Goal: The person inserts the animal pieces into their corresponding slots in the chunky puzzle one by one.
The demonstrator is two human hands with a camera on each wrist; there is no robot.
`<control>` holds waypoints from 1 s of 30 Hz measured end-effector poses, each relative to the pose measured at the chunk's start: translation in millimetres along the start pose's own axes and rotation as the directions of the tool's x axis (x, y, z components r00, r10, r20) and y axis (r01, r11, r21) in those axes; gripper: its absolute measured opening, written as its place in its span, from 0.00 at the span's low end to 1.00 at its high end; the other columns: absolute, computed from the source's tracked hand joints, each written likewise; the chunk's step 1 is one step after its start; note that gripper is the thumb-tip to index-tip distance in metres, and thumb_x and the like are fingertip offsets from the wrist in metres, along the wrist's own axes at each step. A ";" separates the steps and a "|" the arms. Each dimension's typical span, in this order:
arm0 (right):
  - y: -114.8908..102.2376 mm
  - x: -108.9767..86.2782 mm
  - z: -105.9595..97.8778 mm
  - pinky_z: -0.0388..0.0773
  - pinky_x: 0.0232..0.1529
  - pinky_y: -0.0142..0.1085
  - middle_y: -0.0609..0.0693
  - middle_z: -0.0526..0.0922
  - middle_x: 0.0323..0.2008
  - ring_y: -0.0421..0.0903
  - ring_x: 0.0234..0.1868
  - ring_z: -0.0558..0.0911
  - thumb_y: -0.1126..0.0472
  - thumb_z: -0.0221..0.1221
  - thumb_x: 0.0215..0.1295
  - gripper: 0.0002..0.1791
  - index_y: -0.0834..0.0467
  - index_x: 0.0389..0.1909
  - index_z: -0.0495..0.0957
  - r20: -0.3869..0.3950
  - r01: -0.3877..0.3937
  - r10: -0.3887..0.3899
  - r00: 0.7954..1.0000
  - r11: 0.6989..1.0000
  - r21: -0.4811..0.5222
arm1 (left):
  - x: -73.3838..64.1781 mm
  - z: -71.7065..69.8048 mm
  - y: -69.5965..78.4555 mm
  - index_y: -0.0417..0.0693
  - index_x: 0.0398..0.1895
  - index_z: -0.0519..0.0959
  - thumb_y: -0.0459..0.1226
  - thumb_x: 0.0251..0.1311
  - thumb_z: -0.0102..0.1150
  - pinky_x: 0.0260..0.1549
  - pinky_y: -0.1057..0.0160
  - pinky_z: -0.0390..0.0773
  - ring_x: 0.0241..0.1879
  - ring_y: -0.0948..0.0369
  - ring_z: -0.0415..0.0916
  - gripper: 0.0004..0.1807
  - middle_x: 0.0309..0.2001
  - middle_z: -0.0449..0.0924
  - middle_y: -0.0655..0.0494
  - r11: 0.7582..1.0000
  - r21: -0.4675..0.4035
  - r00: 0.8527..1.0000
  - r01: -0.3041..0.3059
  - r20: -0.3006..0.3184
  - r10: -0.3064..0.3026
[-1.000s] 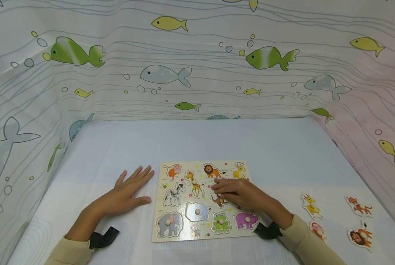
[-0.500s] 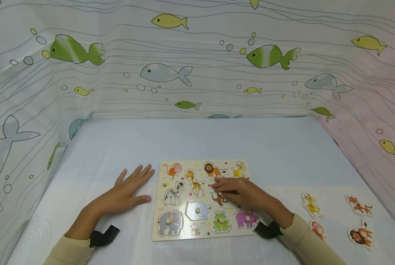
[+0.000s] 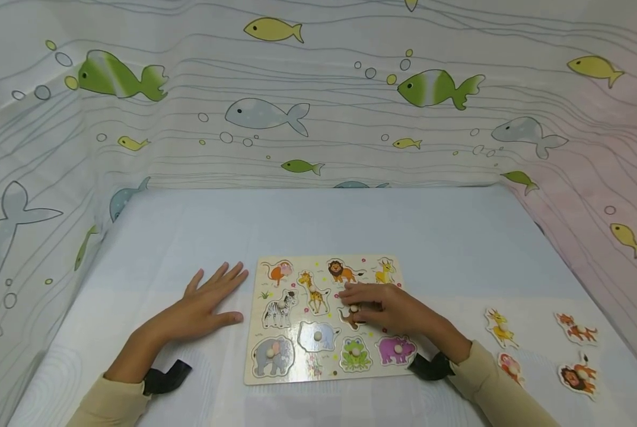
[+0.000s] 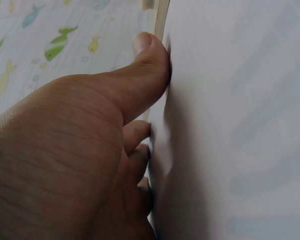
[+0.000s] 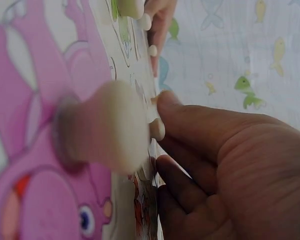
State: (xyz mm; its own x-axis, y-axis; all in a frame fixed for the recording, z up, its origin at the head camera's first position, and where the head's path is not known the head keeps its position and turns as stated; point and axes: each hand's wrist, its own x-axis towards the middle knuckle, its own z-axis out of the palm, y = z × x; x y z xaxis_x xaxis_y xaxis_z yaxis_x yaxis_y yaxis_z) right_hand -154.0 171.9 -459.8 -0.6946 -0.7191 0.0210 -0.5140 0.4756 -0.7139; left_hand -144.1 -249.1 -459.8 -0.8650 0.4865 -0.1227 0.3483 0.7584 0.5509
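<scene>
A wooden knob puzzle board (image 3: 297, 372) printed with animals lies on the table. My right hand (image 3: 393, 305) is over its right half, at the brown kangaroo piece (image 3: 346, 316). Thumb and fingers stand apart there, and the piece's knob (image 3: 354, 308) shows between them. In the right wrist view, the thumb (image 5: 171, 100) is right beside a small knob (image 5: 157, 129), with a large purple hippo piece (image 5: 45, 200) in front. My left hand (image 3: 203, 308) rests flat on the table, fingers spread, left of the board. The right hand hides part of the board beneath it.
To the right lie loose pieces: a yellow deer (image 3: 502, 328), a monkey (image 3: 510, 367), a tiger-like animal (image 3: 576, 329) and a lion (image 3: 579, 378). Knobbed zebra (image 3: 279, 310), giraffe (image 3: 314, 292), elephant (image 3: 272, 357) and frog (image 3: 355, 354) pieces sit in the board. A fish-print curtain surrounds the table.
The right thumb and fingers have parted a little at the kangaroo piece, so its knob now shows between them. The left hand stays still. The head view has tilted slightly.
</scene>
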 end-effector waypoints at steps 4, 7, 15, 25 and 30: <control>0.2 0.1 -1.0 0.81 0.52 0.30 0.41 0.76 0.67 0.39 0.62 0.79 0.51 0.62 0.68 0.23 0.45 0.64 0.78 -0.007 -0.056 0.057 0.998 0.995 0.085 | -1.5 -0.8 -1.0 0.53 0.79 0.55 0.60 0.61 0.61 0.73 0.33 0.27 0.80 0.40 0.38 0.48 0.80 0.49 0.46 1.000 -0.007 1.000 -0.008 -0.009 0.008; -1.3 2.9 -1.7 0.77 0.41 0.27 0.49 0.76 0.67 0.37 0.54 0.80 0.54 0.59 0.72 0.23 0.51 0.66 0.76 -0.010 -0.041 0.044 0.999 0.979 0.199 | -5.5 -0.6 -4.0 0.54 0.79 0.55 0.60 0.60 0.61 0.73 0.33 0.26 0.80 0.41 0.38 0.48 0.80 0.49 0.47 1.000 0.002 1.000 0.010 -0.008 -0.010; -7.9 3.6 -9.5 0.78 0.46 0.29 0.47 0.77 0.67 0.34 0.47 0.82 0.58 0.53 0.77 0.21 0.48 0.68 0.74 -0.031 -0.037 0.048 0.998 0.957 0.287 | -12.4 -0.3 -9.1 0.54 0.80 0.55 0.60 0.61 0.60 0.73 0.34 0.25 0.80 0.41 0.38 0.48 0.80 0.48 0.46 1.000 0.007 1.000 0.024 -0.015 -0.024; -22.2 -37.2 -41.8 0.76 0.63 0.34 0.48 0.76 0.67 0.42 0.68 0.75 0.66 0.53 0.75 0.23 0.48 0.68 0.74 -0.121 -0.047 0.080 0.990 0.966 0.254 | -5.4 2.2 -6.6 0.55 0.80 0.54 0.60 0.61 0.61 0.73 0.35 0.24 0.80 0.41 0.37 0.48 0.80 0.48 0.47 1.000 -0.019 1.000 0.013 -0.003 -0.013; -23.0 -74.2 -68.0 0.77 0.60 0.30 0.49 0.75 0.68 0.36 0.65 0.77 0.70 0.52 0.73 0.25 0.54 0.68 0.72 -0.204 -0.051 0.092 0.975 0.979 0.197 | -1.5 0.7 -3.1 0.55 0.79 0.55 0.60 0.61 0.61 0.73 0.35 0.25 0.80 0.42 0.37 0.48 0.80 0.48 0.48 1.000 -0.021 1.000 -0.004 -0.004 0.004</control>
State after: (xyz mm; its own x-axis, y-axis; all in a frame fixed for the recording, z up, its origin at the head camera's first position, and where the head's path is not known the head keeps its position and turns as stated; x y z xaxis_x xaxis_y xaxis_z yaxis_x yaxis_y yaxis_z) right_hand -124.8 248.8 -397.4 -0.8269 -0.5539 0.0973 -0.3682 0.4024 -0.8382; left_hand -143.7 -251.9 -461.9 -0.8651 0.4877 -0.1173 0.3442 0.7472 0.5685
